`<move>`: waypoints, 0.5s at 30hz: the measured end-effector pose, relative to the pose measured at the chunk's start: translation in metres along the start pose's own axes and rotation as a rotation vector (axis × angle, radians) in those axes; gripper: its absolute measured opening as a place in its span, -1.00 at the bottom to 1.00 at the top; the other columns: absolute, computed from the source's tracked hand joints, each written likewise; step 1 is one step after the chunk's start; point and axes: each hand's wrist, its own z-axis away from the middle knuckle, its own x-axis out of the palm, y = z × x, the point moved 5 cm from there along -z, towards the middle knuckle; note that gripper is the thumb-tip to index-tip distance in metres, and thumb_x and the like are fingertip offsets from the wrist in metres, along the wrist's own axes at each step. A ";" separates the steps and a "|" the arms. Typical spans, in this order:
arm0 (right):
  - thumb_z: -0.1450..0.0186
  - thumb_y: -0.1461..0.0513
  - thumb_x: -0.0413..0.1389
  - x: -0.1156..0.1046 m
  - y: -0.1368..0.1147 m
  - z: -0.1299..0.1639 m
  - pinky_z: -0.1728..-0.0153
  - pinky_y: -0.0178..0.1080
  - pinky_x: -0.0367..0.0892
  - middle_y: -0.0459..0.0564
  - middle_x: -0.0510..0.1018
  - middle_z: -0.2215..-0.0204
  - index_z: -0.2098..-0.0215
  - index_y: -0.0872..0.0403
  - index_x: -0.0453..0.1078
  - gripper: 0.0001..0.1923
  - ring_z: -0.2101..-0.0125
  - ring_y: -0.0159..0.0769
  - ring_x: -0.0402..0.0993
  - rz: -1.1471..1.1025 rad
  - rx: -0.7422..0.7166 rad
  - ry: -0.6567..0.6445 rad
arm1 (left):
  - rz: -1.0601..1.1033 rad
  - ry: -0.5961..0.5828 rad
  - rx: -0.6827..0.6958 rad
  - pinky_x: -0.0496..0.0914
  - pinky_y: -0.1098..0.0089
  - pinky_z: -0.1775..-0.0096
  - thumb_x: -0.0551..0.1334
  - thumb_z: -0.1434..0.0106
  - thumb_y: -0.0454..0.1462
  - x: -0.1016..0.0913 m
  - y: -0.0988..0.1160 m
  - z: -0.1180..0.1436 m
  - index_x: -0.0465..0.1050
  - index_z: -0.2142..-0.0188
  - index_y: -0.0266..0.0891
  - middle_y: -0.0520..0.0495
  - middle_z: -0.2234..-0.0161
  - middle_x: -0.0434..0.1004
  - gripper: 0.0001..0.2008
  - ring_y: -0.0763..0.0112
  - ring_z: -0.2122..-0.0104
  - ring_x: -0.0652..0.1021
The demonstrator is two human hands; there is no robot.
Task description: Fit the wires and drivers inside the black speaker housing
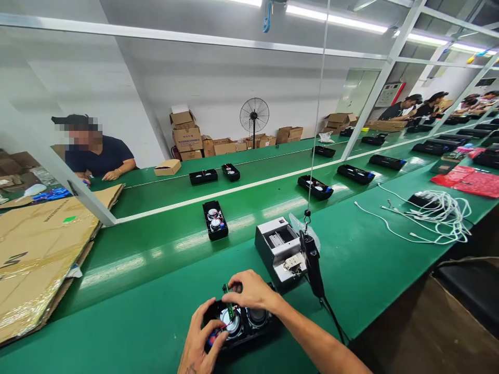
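Note:
A black speaker housing [249, 323] with two round drivers lies on the green bench right in front of me. My left hand [200, 337] grips its left end, thumb resting on the nearer driver. My right hand [251, 291] hovers over the housing's top edge, fingertips pinching a narrow green circuit board [230, 306] that stands tilted across the drivers. Thin red wire shows under my left thumb.
An electric screwdriver [313, 262] hangs on a cord beside a grey screw feeder box [278, 249]. More speaker housings [215, 220] ride the green conveyor. White cables [436, 213] lie right, flattened cardboard [39, 249] left. A person [97, 153] sits across; others work far right.

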 end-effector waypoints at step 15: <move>-0.31 0.32 0.15 -0.018 0.027 0.089 0.17 -0.21 0.54 -0.01 0.75 0.23 0.06 -0.06 0.72 -0.65 0.23 -0.22 0.67 -0.357 -0.278 0.193 | -0.271 -0.077 -0.062 0.41 -0.28 -0.28 -0.03 -0.54 -0.13 -0.001 0.005 -0.020 0.73 0.18 -0.10 -0.12 -0.38 0.40 -0.50 -0.13 -0.37 0.39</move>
